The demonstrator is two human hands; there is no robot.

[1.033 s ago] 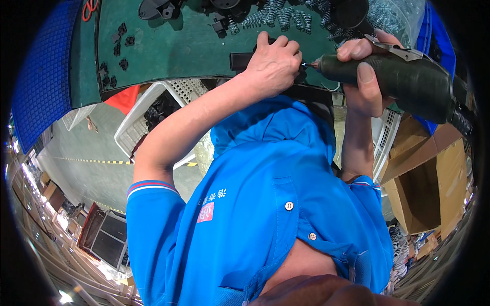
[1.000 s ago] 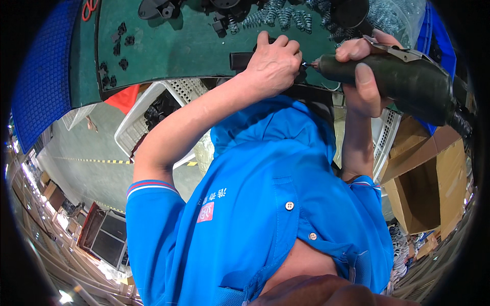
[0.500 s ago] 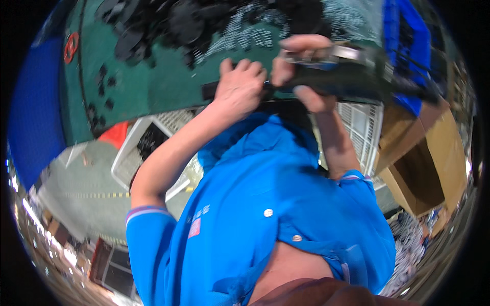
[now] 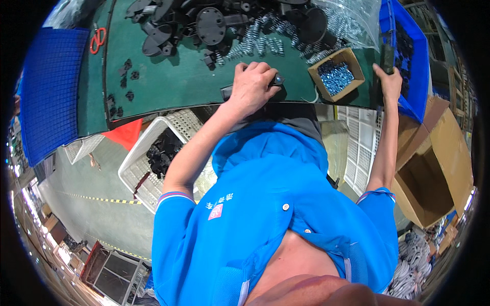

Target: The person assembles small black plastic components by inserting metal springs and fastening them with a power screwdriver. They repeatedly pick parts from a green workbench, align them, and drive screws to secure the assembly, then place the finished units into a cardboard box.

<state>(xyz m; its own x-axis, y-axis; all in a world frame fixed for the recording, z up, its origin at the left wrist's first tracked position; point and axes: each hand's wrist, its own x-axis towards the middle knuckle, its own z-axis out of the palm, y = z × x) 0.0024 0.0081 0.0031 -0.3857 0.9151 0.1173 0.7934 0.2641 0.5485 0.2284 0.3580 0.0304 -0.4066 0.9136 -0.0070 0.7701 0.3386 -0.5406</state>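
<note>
My left hand (image 4: 251,87) is closed over a black plastic part (image 4: 227,92) at the table's front edge. Its fingers curl over the part and hide most of it; a small bright metal spot shows at its right end. Out to the right, beside the blue bin, my right hand (image 4: 390,84) has its fingers round a dark green, elongated hand tool (image 4: 387,58), partly covered by the hand. Between the hands stands a small open cardboard box (image 4: 356,82) of bluish screws (image 4: 337,79).
Black round-ended parts (image 4: 211,26) and loose metal springs (image 4: 260,43) are heaped at the back. Red scissors (image 4: 97,41) and small black pieces (image 4: 123,76) lie left. A blue bin (image 4: 419,56) borders the right; a white crate (image 4: 133,148) and a carton (image 4: 434,168) stand below.
My right hand has carried the dark tool from beside my left hand out to the right, by the blue bin. The box of screws has come into view. My left hand stays on the black part.
</note>
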